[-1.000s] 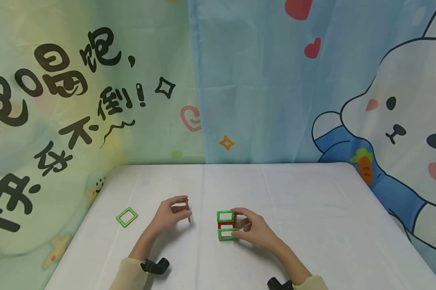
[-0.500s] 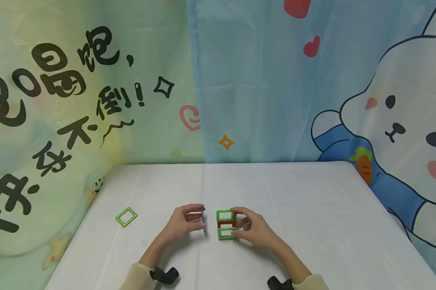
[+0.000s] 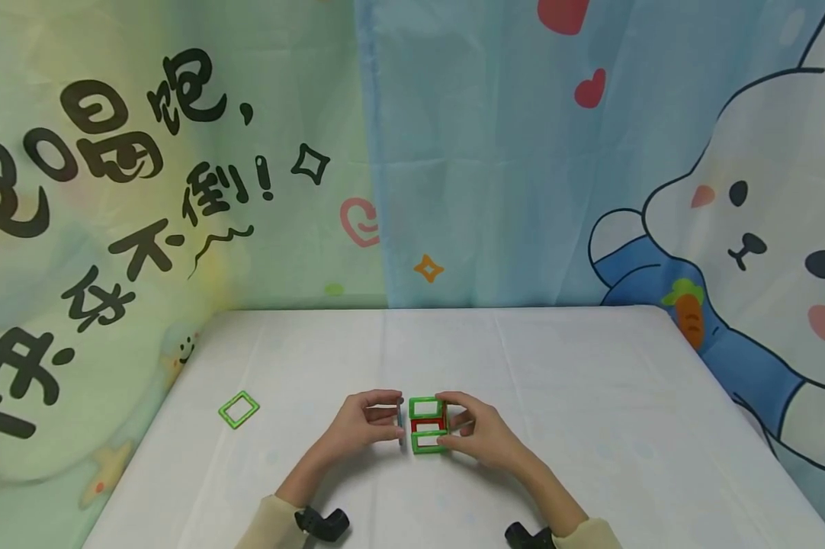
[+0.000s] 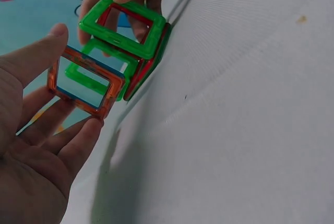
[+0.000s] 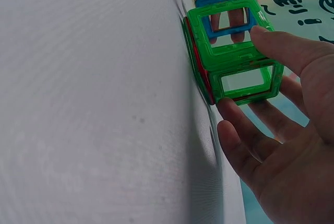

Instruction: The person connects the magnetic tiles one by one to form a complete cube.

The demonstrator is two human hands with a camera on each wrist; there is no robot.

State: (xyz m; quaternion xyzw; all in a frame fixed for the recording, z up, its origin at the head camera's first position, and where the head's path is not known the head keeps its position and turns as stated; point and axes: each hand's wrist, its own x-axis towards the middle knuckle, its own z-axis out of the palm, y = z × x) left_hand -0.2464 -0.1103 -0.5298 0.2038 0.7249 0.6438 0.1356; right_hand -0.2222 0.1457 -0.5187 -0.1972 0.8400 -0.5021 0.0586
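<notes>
My left hand (image 3: 369, 419) pinches a square magnetic tile frame (image 4: 108, 98) between thumb and fingers. It is orange with blue along some edges in the left wrist view and blue in the right wrist view. Edge-on, it stands upright just left of a small box of joined magnetic tiles (image 5: 235, 63), with a narrow gap between them in the head view. Green and red frames make up this box, whose side toward the left hand is open. From the right, my right hand (image 3: 488, 435) grips the box, thumb on a near green frame and fingers around the far side.
A loose green square tile (image 3: 227, 421) lies flat at the left on the white-covered table (image 3: 556, 366). Behind the table hangs a printed curtain (image 3: 481, 191). Black straps with small cameras (image 3: 323, 524) sit on both wrists.
My left hand has moved to the right with its tile, closing most of the distance to the box. The right hand and the box have stayed in place.
</notes>
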